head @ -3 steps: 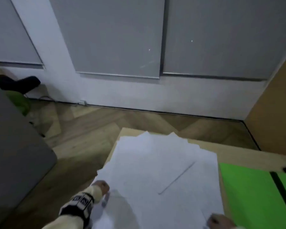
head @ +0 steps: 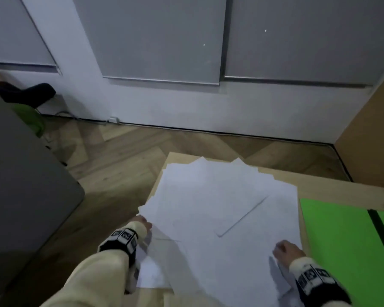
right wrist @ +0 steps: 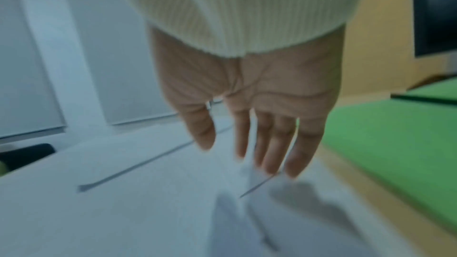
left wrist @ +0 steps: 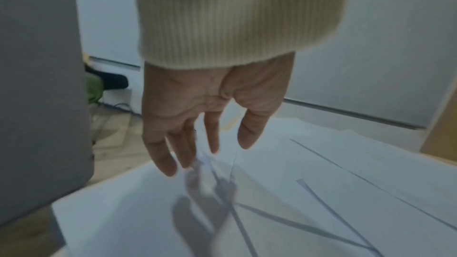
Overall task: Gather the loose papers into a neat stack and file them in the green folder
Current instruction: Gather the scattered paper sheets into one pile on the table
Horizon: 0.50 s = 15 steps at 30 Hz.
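Several loose white papers [head: 220, 207] lie fanned and overlapping on a light wooden table [head: 333, 189]. The green folder [head: 339, 247] lies open to their right, a dark spine strip across it. My left hand [head: 145, 223] hovers at the papers' left edge; the left wrist view shows its fingers [left wrist: 170, 155] straight and spread above the sheets [left wrist: 296, 192], holding nothing. My right hand [head: 285, 249] is over the papers' near right corner, beside the folder; in the right wrist view its fingers [right wrist: 272, 144] hang straight just above the paper [right wrist: 123, 192], with the folder [right wrist: 395, 134] to their right.
A grey panel [head: 20, 185] stands close on the left, over a herringbone wood floor [head: 120, 160]. A white wall with grey panels [head: 164, 41] lies ahead. A tan cabinet side [head: 375, 129] rises at the right. Something dark and something green [head: 29, 116] sit by the far left wall.
Both hands have come further up into the head view, with the right wrist and sleeve now showing. The papers and folder lie as before.
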Tool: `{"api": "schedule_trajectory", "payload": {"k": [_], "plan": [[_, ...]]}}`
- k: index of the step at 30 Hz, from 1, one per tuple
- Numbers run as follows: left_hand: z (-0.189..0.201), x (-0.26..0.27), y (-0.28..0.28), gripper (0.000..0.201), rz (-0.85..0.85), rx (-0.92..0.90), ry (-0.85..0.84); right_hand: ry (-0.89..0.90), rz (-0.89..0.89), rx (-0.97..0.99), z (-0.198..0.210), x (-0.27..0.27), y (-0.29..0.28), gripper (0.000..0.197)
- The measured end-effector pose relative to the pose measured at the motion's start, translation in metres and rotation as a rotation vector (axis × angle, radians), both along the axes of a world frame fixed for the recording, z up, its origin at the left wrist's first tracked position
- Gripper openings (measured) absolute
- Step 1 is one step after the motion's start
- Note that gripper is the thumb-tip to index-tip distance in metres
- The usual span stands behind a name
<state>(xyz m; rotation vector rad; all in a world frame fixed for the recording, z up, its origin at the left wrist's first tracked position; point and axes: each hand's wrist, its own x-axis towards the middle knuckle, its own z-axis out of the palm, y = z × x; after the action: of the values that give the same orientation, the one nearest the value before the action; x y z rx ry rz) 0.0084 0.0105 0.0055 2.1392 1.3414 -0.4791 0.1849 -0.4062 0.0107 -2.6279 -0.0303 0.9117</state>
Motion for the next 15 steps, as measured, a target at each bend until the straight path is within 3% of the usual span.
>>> {"api": "schedule_trajectory", "payload": {"k": [2, 4, 8, 11, 15], "plan": [[0.004, 0.003, 0.0, 0.047, 0.067, -0.022, 0.031, -0.009, -0.097, -0.011, 0.004, 0.008, 0.021, 0.042], [-0.001, 0.002, -0.003, 0.057, 0.13, -0.058, 0.003, -0.002, -0.195, -0.018, 0.003, 0.004, 0.037, 0.048], [-0.009, 0.01, -0.014, 0.075, 0.28, -0.081, -0.108, 0.009, -0.343, 0.065, 0.005, -0.001, 0.071, 0.037], [-0.013, 0.015, -0.026, 0.087, 0.426, -0.246, -0.306, -0.003, -0.407, 0.115, 0.002, -0.005, 0.091, 0.036], [-0.026, 0.016, -0.033, 0.086, 0.344, -0.205, -0.31, -0.018, -0.489, -0.005, 0.003, -0.009, 0.109, 0.066]]}}
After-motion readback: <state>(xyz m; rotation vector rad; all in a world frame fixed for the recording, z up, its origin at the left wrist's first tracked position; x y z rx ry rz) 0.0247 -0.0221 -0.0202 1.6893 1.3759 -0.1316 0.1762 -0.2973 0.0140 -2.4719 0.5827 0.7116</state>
